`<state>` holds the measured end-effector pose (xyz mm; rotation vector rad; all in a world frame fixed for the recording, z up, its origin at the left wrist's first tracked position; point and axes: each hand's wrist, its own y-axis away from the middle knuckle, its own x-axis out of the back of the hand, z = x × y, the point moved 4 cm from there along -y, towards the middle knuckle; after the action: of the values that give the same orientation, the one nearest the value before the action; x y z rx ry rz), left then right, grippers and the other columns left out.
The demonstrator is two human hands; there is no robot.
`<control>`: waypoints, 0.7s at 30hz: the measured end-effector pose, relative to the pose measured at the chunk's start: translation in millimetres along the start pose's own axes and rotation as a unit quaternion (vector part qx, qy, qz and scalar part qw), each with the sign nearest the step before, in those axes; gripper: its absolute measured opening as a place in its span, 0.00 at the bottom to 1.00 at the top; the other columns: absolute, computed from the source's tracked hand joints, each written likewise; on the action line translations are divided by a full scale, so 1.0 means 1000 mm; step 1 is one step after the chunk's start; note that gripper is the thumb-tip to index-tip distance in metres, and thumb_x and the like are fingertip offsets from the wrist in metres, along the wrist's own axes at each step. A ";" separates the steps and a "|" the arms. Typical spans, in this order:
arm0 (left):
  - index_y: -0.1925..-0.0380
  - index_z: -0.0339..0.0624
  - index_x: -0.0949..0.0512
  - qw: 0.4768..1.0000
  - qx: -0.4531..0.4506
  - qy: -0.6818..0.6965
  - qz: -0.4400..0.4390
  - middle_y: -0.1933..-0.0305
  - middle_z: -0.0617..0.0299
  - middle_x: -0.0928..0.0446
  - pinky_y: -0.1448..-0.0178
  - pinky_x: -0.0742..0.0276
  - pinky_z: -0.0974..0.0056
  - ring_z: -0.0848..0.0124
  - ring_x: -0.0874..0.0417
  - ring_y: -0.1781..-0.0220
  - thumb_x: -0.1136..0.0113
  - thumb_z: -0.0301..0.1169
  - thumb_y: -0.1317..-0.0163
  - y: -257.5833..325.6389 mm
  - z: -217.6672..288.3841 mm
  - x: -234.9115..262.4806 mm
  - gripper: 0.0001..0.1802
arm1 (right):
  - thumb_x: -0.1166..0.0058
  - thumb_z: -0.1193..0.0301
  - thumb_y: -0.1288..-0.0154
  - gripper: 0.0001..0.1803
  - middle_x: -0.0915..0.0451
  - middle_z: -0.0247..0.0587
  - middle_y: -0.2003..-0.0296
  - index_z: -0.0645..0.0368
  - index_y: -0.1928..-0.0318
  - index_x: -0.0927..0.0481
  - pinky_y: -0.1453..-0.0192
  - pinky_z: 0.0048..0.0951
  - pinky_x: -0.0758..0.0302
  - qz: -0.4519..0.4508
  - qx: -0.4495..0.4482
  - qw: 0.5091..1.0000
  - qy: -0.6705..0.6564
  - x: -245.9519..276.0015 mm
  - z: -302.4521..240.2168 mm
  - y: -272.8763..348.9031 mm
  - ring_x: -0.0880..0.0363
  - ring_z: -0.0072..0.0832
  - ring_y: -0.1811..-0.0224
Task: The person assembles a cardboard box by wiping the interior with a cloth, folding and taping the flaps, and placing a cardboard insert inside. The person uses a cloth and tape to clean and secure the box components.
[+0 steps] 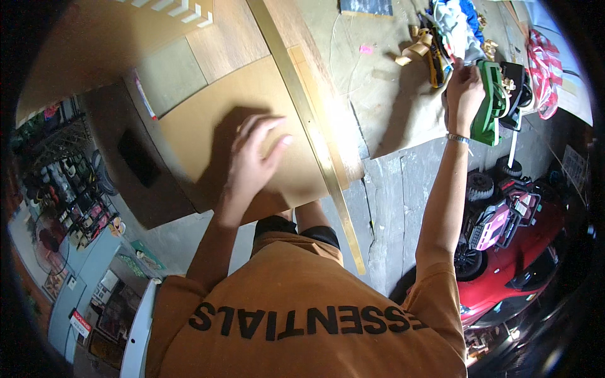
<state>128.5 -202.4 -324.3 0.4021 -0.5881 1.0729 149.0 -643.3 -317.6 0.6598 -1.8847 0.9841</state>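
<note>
My left hand (pixel 255 151) hovers with spread fingers over a tan board (pixel 220 94), casting a shadow on it, and holds nothing. Along the board's right side lies a long brass-coloured metal strip (pixel 301 107), reaching past the near edge. My right arm stretches to the far right, where my right hand (pixel 465 91) has its fingers curled down beside a green case (pixel 488 107). What its fingertips hold, if anything, is hidden. Close by are a yellow-and-black tool (pixel 436 63), curled tan scraps (pixel 416 49) and a bundle of white and blue cloth or plastic (pixel 457 28).
A dark brown board (pixel 120 120) with a black rectangular patch or object (pixel 138 157) lies to the left. Right are a red-and-white bag (pixel 544 72), a pink-and-black toy vehicle (pixel 501 220) and a red car (pixel 517 277). Racks of shoes (pixel 82 214) stand far left.
</note>
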 end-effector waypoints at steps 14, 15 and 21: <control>0.52 0.39 0.22 0.978 0.071 -0.192 0.043 0.46 0.47 0.22 0.37 0.28 0.49 0.47 0.21 0.44 0.32 0.35 0.36 -0.042 -0.084 0.118 0.16 | 0.29 0.49 0.36 0.33 0.17 0.57 0.61 0.66 0.52 0.26 0.58 0.45 0.19 -0.385 -0.191 0.888 -0.162 0.084 -0.083 0.354 0.15 0.50 0.62; 0.53 0.39 0.22 0.967 0.057 -0.247 0.022 0.51 0.50 0.20 0.39 0.27 0.50 0.48 0.19 0.48 0.30 0.37 0.37 -0.047 -0.087 0.117 0.18 | 0.28 0.48 0.37 0.33 0.15 0.56 0.64 0.66 0.53 0.25 0.60 0.45 0.18 -0.429 -0.222 0.858 -0.173 0.081 -0.084 0.371 0.14 0.51 0.64; 0.62 0.36 0.23 0.969 0.140 -0.124 -0.162 0.69 0.54 0.23 0.54 0.24 0.57 0.59 0.19 0.65 0.32 0.43 0.33 -0.073 -0.104 0.123 0.19 | 0.30 0.67 0.44 0.18 0.20 0.51 0.81 0.63 0.77 0.26 0.72 0.38 0.24 -0.363 -0.234 0.880 -0.196 0.098 -0.066 0.349 0.19 0.40 0.80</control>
<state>263.7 -88.0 -329.9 0.8594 -0.5681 0.7948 -130.0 -403.0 -339.9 1.1997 -1.8604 -0.1023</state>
